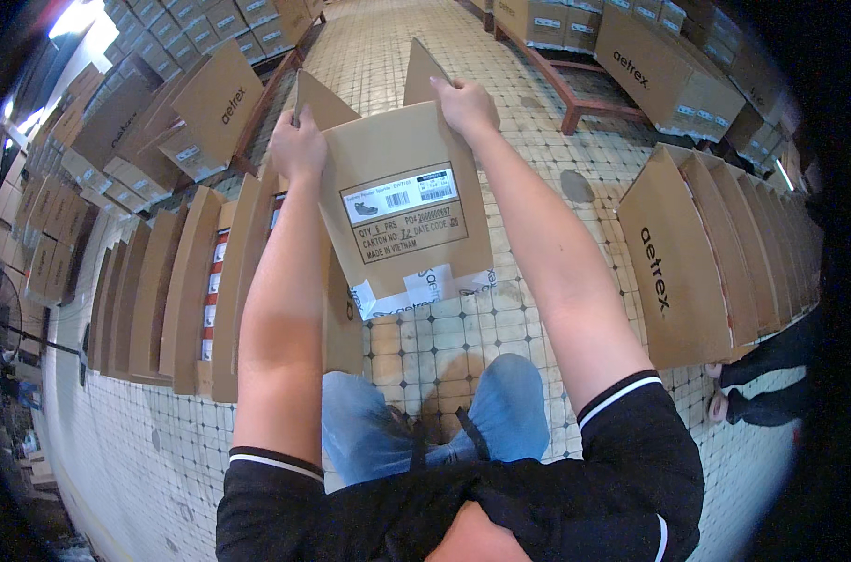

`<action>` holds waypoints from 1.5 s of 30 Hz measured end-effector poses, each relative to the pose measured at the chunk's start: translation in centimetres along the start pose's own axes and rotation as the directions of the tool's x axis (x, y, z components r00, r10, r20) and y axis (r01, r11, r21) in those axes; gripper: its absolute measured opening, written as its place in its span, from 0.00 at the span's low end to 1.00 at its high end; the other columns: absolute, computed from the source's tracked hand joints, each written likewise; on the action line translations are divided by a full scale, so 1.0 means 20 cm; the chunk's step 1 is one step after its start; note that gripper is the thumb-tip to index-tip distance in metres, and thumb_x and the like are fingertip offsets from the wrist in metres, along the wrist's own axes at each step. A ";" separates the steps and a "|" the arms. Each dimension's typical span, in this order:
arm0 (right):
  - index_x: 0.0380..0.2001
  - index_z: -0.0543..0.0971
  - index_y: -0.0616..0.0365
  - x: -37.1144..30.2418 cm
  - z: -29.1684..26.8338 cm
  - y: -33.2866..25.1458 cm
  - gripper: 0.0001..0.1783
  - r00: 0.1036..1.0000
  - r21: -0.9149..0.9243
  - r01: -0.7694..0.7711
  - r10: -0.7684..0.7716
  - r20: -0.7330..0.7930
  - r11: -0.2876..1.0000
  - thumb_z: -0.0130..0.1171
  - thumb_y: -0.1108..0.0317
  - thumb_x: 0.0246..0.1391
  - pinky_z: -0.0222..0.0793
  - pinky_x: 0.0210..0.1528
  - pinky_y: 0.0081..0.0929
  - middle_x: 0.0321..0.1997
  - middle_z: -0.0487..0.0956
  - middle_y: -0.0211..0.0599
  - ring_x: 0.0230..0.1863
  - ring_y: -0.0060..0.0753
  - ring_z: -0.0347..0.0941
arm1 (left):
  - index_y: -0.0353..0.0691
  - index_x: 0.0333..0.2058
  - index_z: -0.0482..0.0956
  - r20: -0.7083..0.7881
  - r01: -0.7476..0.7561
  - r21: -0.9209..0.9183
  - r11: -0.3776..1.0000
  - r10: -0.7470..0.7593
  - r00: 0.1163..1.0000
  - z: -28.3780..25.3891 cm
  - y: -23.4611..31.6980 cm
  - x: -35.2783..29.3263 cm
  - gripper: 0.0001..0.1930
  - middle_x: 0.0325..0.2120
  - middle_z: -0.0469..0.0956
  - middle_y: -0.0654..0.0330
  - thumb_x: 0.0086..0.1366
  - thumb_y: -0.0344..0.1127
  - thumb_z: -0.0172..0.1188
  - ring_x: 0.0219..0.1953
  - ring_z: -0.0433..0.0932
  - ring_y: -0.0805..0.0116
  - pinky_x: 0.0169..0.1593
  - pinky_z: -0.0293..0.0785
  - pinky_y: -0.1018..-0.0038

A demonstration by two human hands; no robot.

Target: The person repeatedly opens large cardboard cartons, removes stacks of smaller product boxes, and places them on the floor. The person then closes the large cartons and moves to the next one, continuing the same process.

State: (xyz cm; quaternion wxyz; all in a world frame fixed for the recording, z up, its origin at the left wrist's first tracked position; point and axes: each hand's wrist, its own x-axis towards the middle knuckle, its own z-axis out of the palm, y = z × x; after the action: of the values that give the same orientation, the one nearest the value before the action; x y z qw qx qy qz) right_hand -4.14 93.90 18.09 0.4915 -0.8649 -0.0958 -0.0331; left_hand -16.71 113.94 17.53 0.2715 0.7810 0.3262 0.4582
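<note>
Out in front of me I hold up a brown cardboard carton point(407, 159) with its top flaps raised. A printed label is on the side facing me, and white printed tape runs along its lower edge. My left hand point(298, 145) is closed on the carton's left upper edge and flap. At the right upper corner, my right hand point(467, 105) grips the other flap, thumb on top. The carton's inside is hidden from me. Close by on the left, a row of open cartons point(149, 300) stands on the floor, some showing boxes with white and red labels inside.
Another row of open cartons point(669, 272) stands at the right, with a person's dark-trousered legs point(772, 375) behind it. Stacked cartons rest on red racks point(575, 103) at the far right and far left. The floor point(397, 47) is tiled.
</note>
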 end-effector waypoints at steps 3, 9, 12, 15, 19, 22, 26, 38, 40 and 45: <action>0.46 0.82 0.48 -0.01 0.01 -0.03 0.29 1.000 -0.004 -0.023 0.023 -0.017 1.000 0.54 0.38 0.53 0.70 0.52 0.38 0.48 0.82 0.40 0.51 0.43 0.77 | 0.41 0.38 0.82 0.026 0.025 -0.027 0.999 -0.024 0.999 -0.01 -0.01 0.01 0.19 0.30 0.82 0.49 0.64 0.52 0.56 0.37 0.81 0.49 0.42 0.72 0.57; 0.44 0.83 0.45 -0.02 0.03 -0.03 0.27 0.999 -0.022 -0.028 0.028 -0.032 0.999 0.54 0.38 0.53 0.70 0.52 0.38 0.46 0.82 0.38 0.51 0.43 0.77 | 0.41 0.38 0.83 0.020 0.041 -0.047 0.998 -0.040 0.999 -0.03 -0.02 0.01 0.20 0.29 0.82 0.49 0.63 0.52 0.56 0.36 0.81 0.49 0.42 0.72 0.58; 0.48 0.81 0.48 -0.02 0.03 -0.04 0.31 1.000 -0.035 -0.019 0.019 -0.011 0.999 0.54 0.37 0.53 0.69 0.53 0.37 0.48 0.82 0.39 0.52 0.43 0.76 | 0.40 0.39 0.83 0.033 0.071 -0.038 0.997 -0.070 0.997 -0.04 -0.02 0.02 0.20 0.29 0.83 0.50 0.63 0.51 0.57 0.35 0.81 0.51 0.42 0.73 0.60; 0.44 0.83 0.46 -0.09 0.00 -0.02 0.27 1.000 -0.038 0.022 -0.022 -0.002 0.999 0.53 0.38 0.53 0.70 0.52 0.40 0.45 0.82 0.39 0.51 0.46 0.76 | 0.37 0.39 0.83 0.027 0.066 -0.161 0.985 -0.063 0.998 -0.06 -0.06 -0.05 0.18 0.28 0.83 0.53 0.63 0.48 0.59 0.33 0.82 0.59 0.41 0.74 0.65; 0.45 0.82 0.49 -0.39 -0.04 0.28 0.29 0.984 -0.077 0.173 -0.176 -0.039 0.982 0.51 0.38 0.55 0.68 0.53 0.41 0.46 0.81 0.44 0.51 0.50 0.75 | 0.34 0.49 0.78 0.004 0.008 -0.464 0.886 -0.007 1.000 -0.13 -0.23 -0.50 0.20 0.36 0.82 0.54 0.64 0.42 0.60 0.38 0.79 0.69 0.43 0.73 0.72; 0.50 0.78 0.52 -0.65 -0.09 0.70 0.27 0.919 -0.090 0.378 -0.385 -0.088 0.922 0.48 0.43 0.60 0.67 0.55 0.43 0.49 0.78 0.48 0.51 0.53 0.73 | 0.32 0.60 0.66 0.056 -0.070 -0.601 0.796 0.130 0.990 -0.18 -0.41 -0.97 0.27 0.55 0.72 0.50 0.67 0.39 0.57 0.52 0.71 0.66 0.54 0.67 0.70; 0.59 0.70 0.58 -1.18 -0.17 1.31 0.26 0.974 -0.143 0.193 -0.173 0.145 0.971 0.46 0.53 0.64 0.66 0.56 0.43 0.57 0.73 0.51 0.56 0.54 0.70 | 0.31 0.66 0.54 0.397 0.228 -0.630 0.742 0.056 0.916 -0.20 -0.54 -1.50 0.37 0.65 0.56 0.45 0.66 0.47 0.57 0.66 0.56 0.57 0.66 0.54 0.64; 0.64 0.55 0.73 -1.87 -0.11 1.37 0.34 0.979 0.070 -0.198 0.201 -0.040 0.978 0.51 0.61 0.63 0.57 0.65 0.44 0.61 0.64 0.60 0.62 0.56 0.62 | 0.34 0.69 0.37 0.720 0.293 0.245 0.924 -0.376 0.583 0.21 -0.41 -1.38 0.60 0.67 0.48 0.36 0.51 0.59 0.65 0.69 0.53 0.45 0.68 0.54 0.60; 0.65 0.54 0.73 -1.91 -0.07 1.26 0.35 0.976 -0.063 -0.207 0.211 0.056 0.976 0.51 0.62 0.63 0.55 0.66 0.43 0.63 0.63 0.61 0.64 0.57 0.61 | 0.34 0.69 0.35 0.797 0.297 0.229 0.927 -0.354 0.490 0.21 -0.44 -1.36 0.56 0.67 0.50 0.37 0.54 0.52 0.62 0.68 0.57 0.48 0.67 0.57 0.63; 0.50 0.76 0.62 -1.52 0.09 1.24 0.18 0.879 -0.221 0.401 -0.305 0.368 0.889 0.51 0.62 0.62 0.53 0.68 0.46 0.56 0.72 0.51 0.62 0.54 0.64 | 0.34 0.69 0.27 0.848 0.387 0.215 0.897 -0.368 0.381 0.16 -0.60 -1.29 0.51 0.57 0.69 0.35 0.56 0.36 0.54 0.60 0.69 0.47 0.62 0.64 0.66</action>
State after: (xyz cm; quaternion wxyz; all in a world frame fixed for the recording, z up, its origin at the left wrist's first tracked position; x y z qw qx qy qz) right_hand -29.03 78.99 -8.32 0.3222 -0.8885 -0.3266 0.0055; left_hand -26.48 101.71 -6.39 0.5029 0.8049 0.3062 -0.0743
